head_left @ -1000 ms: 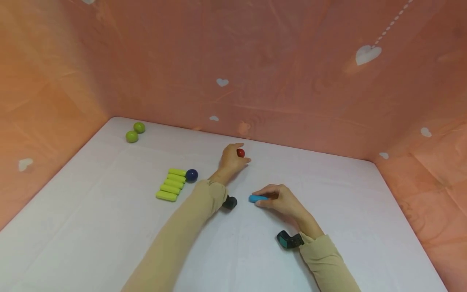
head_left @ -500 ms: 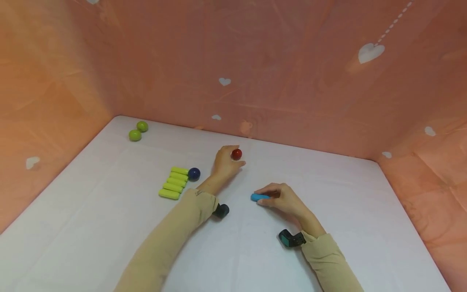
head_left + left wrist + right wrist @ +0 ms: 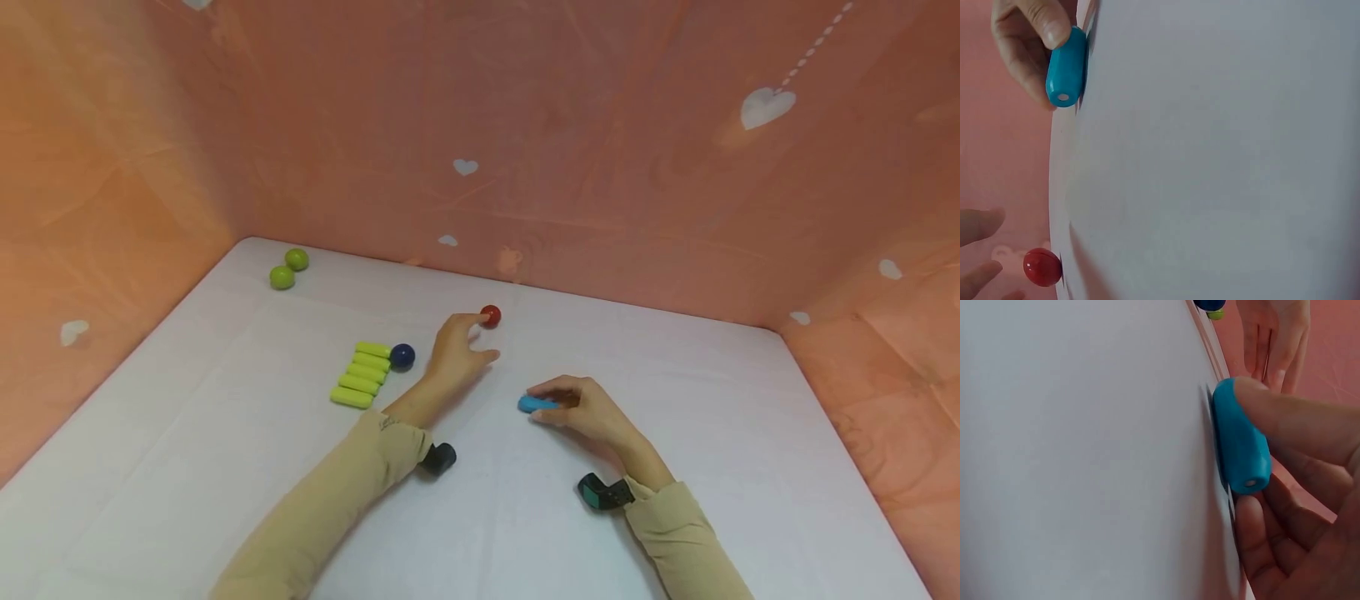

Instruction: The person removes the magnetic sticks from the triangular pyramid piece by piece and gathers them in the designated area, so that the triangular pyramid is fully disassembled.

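Close to the table's far edge lies a small red ball. My left hand reaches just in front of it, thumb and fingers spread apart; an index fingertip is at the ball, and whether it touches cannot be told. In the left wrist view the red ball sits apart from the visible fingers. My right hand pinches a blue stick-shaped block low at the tabletop. The right wrist view has thumb and fingers on opposite sides of this rounded blue block, which shows a small hole in its end.
Left of my left hand several yellow-green sticks lie side by side, with a dark blue ball by the farthest one. Two green balls sit at the table's far left corner. Orange cloth rises behind the white table.
My left hand has drawn back toward me and left, away from around the red ball, which stays on the table. My right hand keeps holding the blue block in nearly the same place.
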`<state>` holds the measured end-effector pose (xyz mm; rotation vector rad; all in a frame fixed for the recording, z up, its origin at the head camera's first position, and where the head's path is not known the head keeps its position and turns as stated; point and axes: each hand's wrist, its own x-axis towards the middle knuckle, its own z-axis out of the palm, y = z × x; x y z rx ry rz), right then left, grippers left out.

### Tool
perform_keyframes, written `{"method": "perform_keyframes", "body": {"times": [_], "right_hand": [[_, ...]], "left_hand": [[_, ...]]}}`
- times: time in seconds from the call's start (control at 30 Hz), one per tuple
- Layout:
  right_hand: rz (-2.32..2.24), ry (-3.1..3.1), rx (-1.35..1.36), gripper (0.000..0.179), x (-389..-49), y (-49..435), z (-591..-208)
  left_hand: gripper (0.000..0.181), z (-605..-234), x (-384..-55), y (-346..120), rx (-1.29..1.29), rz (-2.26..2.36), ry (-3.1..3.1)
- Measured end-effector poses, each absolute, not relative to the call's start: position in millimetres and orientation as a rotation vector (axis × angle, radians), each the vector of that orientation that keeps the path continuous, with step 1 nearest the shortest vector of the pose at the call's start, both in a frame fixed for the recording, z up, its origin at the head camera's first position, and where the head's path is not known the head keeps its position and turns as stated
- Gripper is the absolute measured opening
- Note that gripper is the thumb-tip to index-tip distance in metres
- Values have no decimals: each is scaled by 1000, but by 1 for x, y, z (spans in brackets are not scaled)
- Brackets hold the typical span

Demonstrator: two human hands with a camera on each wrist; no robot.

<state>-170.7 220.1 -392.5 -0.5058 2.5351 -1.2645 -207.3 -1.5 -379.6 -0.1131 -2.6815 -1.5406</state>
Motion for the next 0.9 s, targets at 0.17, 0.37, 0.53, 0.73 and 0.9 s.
{"method": "perform_keyframes", "body": {"times": [0.17,0.37,0.53,0.73,0.9], "right_hand": [[-1254,2542,-524,34,-170,223,-391],[-1249,2541,-562,39,-167,226,-388],[-1246,2571,-568,43,-165,231,-388],[-1251,2596,-584,45,-164,238,-389],[-1222,2597,-580,49,-161,243,-388]], "left_hand": [[48,-379,-199,-3,-150,-1550,-2736],[42,-381,-190,-2,-308,-1505,-2851],[40,-382,-185,0,-436,-1498,-2924],[38,-384,-182,2,-532,-1543,-2935],[36,-385,-181,6,-604,-1563,-2935]]}}
